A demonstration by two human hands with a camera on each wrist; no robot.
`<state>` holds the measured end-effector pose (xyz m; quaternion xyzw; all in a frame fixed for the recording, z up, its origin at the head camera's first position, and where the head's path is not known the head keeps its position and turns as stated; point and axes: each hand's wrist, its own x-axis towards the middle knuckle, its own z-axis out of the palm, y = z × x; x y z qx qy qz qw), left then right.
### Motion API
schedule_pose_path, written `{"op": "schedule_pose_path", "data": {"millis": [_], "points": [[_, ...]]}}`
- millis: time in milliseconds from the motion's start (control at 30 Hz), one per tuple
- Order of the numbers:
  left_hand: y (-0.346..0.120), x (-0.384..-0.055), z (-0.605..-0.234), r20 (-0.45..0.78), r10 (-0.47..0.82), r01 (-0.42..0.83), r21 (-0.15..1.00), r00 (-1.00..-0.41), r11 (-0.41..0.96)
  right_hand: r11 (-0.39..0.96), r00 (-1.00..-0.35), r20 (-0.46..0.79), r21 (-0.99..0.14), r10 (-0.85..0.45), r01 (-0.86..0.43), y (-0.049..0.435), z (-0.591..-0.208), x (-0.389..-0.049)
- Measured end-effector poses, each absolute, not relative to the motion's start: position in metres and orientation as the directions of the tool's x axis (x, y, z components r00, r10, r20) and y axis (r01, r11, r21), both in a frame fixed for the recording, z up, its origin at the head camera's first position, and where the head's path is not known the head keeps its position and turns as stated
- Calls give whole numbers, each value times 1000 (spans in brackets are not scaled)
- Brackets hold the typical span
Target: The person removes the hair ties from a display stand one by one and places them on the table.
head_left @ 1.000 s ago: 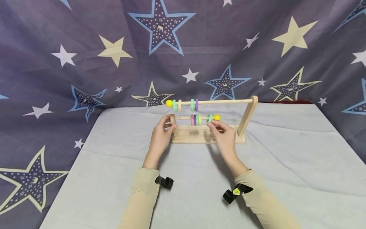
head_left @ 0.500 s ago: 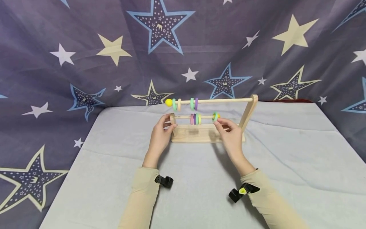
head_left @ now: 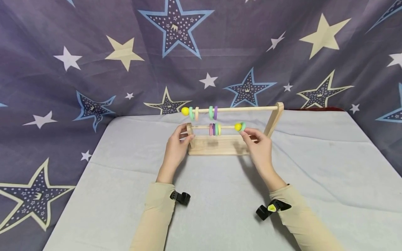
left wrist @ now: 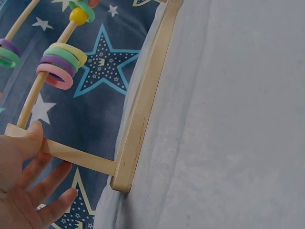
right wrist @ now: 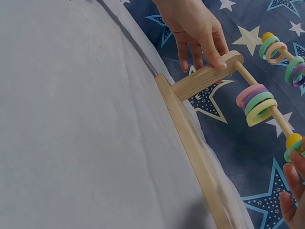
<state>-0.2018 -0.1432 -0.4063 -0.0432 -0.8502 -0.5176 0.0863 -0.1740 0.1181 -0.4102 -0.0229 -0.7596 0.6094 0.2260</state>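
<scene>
A wooden rack carries colored rings on two rods. My left hand [head_left: 176,148] grips the short wooden post [left wrist: 78,156] at the lower rod's left end, thumb on one side. With fingertips, my right hand [head_left: 260,150] pinches a green ring [head_left: 243,126] at the outer side of the yellow ball [head_left: 237,127] that tips this rod. Whether the ring is fully off the ball I cannot tell. Midway along the lower rod, pink, purple, green and yellow rings [left wrist: 62,64] sit together. The upper rod [head_left: 245,108] bears green, peach, green and purple rings toward its left end.
The rack's flat wooden base [head_left: 216,150] rests on a table with a pale cloth [head_left: 204,209]. A tall post [head_left: 274,120] stands at its right end. Behind hangs a dark star-patterned curtain [head_left: 94,69]. Each wrist wears a black camera [head_left: 180,198].
My right hand has moved right, drawing the green ring along the lower rod, from left of the yellow ball to its outer side. My left hand has kept its grip on the post.
</scene>
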Motion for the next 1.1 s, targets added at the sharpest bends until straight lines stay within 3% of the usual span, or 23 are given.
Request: {"op": "schedule_pose_path", "data": {"millis": [467,733,1100], "points": [[-144,-202,-407,192,-16,160,859,-981,487,282,-938,289,-931,189,-230,129,-374,-146],[-143,-202,-408,181,-12,153,862,-983,483,376,-948,300,-895,108,-241,155,-399,-148],[-144,-203,-408,191,-12,162,863,-981,479,521,-935,355,-800,9,-298,182,-397,-136]]}}
